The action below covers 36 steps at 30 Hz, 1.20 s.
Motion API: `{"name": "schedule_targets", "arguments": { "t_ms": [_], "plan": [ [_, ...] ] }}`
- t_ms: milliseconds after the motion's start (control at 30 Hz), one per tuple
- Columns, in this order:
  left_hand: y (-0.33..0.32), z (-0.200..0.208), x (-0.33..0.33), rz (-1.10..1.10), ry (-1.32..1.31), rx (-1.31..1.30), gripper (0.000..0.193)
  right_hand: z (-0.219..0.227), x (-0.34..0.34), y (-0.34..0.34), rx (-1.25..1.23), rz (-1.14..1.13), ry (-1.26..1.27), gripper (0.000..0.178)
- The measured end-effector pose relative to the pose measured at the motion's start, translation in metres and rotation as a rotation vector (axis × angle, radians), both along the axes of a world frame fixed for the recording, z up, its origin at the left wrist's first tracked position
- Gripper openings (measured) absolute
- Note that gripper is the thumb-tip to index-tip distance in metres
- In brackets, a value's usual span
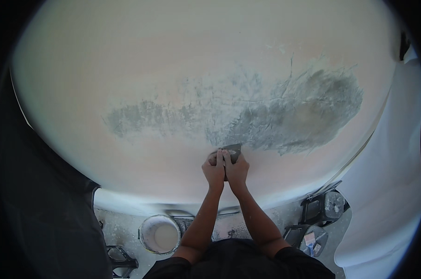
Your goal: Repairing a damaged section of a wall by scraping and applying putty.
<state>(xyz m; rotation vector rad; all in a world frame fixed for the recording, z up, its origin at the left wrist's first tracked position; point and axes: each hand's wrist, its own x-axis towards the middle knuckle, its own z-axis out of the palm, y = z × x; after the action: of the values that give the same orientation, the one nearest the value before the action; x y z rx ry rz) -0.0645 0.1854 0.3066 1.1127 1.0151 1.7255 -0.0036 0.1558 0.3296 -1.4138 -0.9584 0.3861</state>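
Observation:
Before me spreads a large, pale cream, curved surface (140, 60). A rough grey patch (266, 123) runs across its middle, thin and streaky at the left, thicker and ridged at the right. At the patch's lower edge, my left hand (213, 172) and my right hand (238, 171) press side by side on a dark, flat scraper-like tool (235, 149). Fingers of both hands are closed around it, thumbs together on top. Its upper edge touches the surface; the hands cover most of the rest.
A bucket (141, 232) with pale contents stands on the floor below the surface's near edge. To the right are black, paint-spattered stools (314, 211), one with a paintbrush (309, 242) on it. Another black stool (126, 263) is lower left. Dark sheeting (47, 200) hangs left, white sheeting (382, 200) right.

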Motion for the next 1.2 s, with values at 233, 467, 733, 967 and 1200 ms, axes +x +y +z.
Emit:
{"name": "schedule_targets", "arguments": {
  "t_ms": [233,467,733,967,1200],
  "plan": [
    [-0.012,-0.025,0.0,-0.095,0.067,-0.093,0.024,-0.016,0.006,-0.01,-0.02,-0.023,-0.043,0.037],
    [-0.004,-0.015,0.001,-0.011,0.027,-0.044,0.026,0.002,0.005,-0.007,-0.064,0.02,-0.003,0.039],
    [-0.003,-0.013,0.0,0.004,0.115,-0.047,0.026,0.004,0.002,-0.004,-0.064,-0.001,-0.01,0.039],
    [-0.007,-0.019,0.01,0.038,-0.002,-0.005,0.025,-0.006,0.009,-0.001,-0.013,0.055,-0.048,0.038],
    [-0.013,-0.013,0.017,-0.01,0.034,-0.096,0.025,-0.004,0.019,-0.007,-0.083,0.019,-0.064,0.036]
  ]
}}
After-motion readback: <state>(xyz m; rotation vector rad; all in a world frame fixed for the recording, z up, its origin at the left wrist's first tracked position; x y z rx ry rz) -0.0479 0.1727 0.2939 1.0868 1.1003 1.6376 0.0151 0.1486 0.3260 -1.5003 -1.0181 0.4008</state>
